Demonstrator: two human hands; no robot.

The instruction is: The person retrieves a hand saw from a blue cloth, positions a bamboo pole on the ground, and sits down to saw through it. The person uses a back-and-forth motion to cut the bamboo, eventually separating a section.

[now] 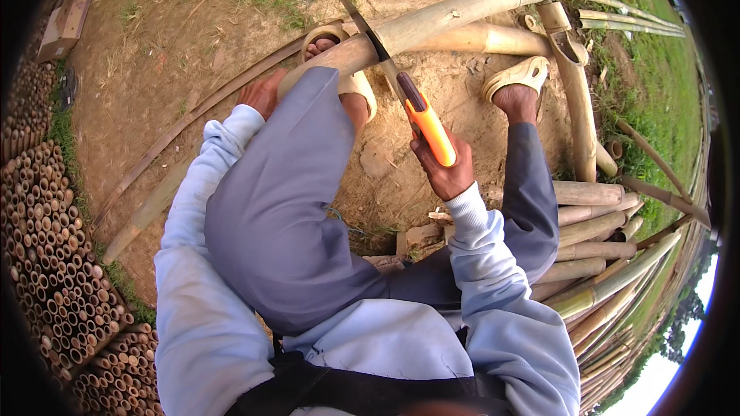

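Note:
A thick bamboo pole (455, 14) runs slantwise before me, its near-left part under my bent knee. My right hand (449, 166) is closed round the orange handle of a hand saw (432, 129). The saw's dark blade crosses the pole just beyond my knee, its tip pointing away to the upper left. At the pole's left end my left hand (264, 94) grips it, partly hidden by the knee and the pole. My left foot in a beige clog (365, 92) is beside and partly behind the pole.
Another bamboo length (482, 38) lies behind the pole, against a notched bamboo post (574, 100). Long split strips (200, 112) lie at left. Stacked bamboo tubes (58, 239) fill the far left; more poles (586, 219) are piled at right. My other clog (518, 77) is on the dirt.

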